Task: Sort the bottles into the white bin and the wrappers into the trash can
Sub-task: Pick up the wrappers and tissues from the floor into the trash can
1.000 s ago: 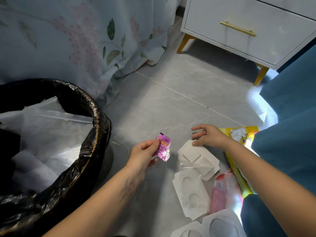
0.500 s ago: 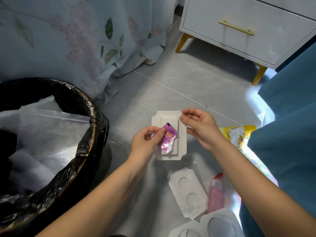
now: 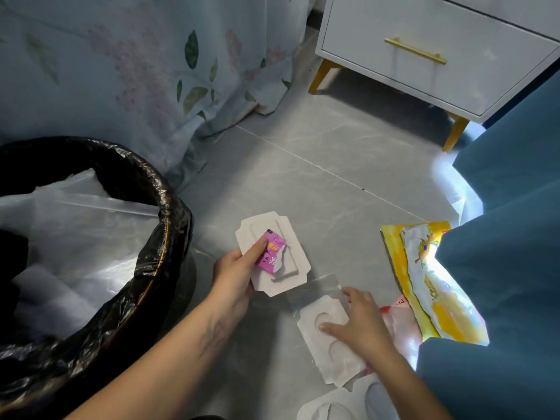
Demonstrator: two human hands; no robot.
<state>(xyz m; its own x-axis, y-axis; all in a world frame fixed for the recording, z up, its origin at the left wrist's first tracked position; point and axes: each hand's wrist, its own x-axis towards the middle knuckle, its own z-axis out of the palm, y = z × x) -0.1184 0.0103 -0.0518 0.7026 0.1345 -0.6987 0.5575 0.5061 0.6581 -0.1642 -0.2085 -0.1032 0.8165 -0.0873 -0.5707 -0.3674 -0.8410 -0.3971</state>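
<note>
My left hand [image 3: 235, 272] holds a small pink wrapper [image 3: 270, 251] pinned by the thumb against a white moulded tray wrapper [image 3: 283, 237], just right of the trash can [image 3: 151, 268] with its black liner. My right hand [image 3: 357, 321] reaches down with fingers spread over a second white tray wrapper [image 3: 333, 357] lying on the floor. A clear film [image 3: 315, 291] lies between the two trays. A yellow snack bag [image 3: 424, 286] and a pink packet [image 3: 400, 324] lie to the right. No bottle or white bin is in view.
Clear plastic fills the trash can. A third white tray [image 3: 330, 407] sits at the bottom edge. A floral curtain [image 3: 136, 71] hangs behind, a white cabinet [image 3: 424, 47] with gold legs stands at the back right, and blue fabric [image 3: 509, 268] covers the right side.
My right hand let go of the white tray, leaving it in my left hand with the pink wrapper, and dropped down to the second tray on the floor.
</note>
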